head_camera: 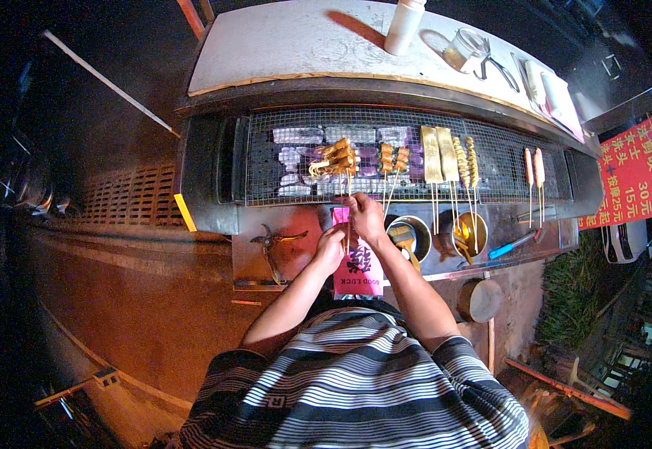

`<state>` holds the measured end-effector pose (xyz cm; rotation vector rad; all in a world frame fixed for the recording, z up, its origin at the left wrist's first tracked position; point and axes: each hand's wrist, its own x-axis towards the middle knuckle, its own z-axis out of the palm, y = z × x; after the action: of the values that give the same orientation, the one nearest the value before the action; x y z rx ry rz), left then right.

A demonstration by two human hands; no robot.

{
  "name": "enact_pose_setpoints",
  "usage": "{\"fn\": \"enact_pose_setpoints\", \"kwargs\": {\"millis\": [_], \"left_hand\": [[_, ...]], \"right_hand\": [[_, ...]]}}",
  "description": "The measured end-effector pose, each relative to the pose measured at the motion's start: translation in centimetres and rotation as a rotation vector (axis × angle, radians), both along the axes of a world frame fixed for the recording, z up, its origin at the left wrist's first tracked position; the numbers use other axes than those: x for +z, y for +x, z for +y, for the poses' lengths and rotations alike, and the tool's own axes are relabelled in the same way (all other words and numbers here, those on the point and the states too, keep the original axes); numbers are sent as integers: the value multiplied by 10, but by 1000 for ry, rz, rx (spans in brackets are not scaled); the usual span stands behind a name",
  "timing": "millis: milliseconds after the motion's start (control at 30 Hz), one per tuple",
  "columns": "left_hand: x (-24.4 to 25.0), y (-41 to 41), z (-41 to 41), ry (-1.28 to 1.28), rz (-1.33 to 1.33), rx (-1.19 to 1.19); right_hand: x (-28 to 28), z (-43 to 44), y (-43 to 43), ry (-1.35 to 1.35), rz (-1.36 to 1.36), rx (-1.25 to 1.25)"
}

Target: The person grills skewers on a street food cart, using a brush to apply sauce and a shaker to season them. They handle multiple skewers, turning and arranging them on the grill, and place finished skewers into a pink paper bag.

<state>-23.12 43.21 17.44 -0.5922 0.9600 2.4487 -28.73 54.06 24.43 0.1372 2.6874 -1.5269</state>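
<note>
My left hand [330, 248] and my right hand [366, 218] are both closed around the thin sticks of some skewers. Wrapped rolls of what look like enoki mushrooms [338, 158] sit at the far end of these sticks, over the wire grill mesh [505, 134]. Beneath my hands lies a pink paper sleeve [370, 283] bearing writing. Two short skewers of browned pieces [393, 159] rest just right of the mushroom rolls. Farther right are two flat sheet skewers [439, 154], two spiral-cut skewers [466, 160] and two sausage skewers [534, 167].
Pale charcoal blocks [298, 135] lie under the mesh. On the front ledge are pliers [275, 241], a pot with a brush [409, 238], a pot of oil [474, 227] and a blue-handled tool [511, 246]. A white bottle [405, 25] and glass jug [466, 50] stand on the back shelf [281, 45].
</note>
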Motion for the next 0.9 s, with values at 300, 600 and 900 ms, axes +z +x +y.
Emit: {"fn": "enact_pose_setpoints", "kwargs": {"millis": [300, 600, 900], "left_hand": [[14, 5, -3, 4, -8, -10], [4, 2, 6, -18, 3, 21], [13, 1, 2, -54, -28, -19]], "right_hand": [[28, 19, 9, -46, 189, 18], [63, 32, 4, -17, 242, 22], [32, 8, 0, 15, 215, 75]]}}
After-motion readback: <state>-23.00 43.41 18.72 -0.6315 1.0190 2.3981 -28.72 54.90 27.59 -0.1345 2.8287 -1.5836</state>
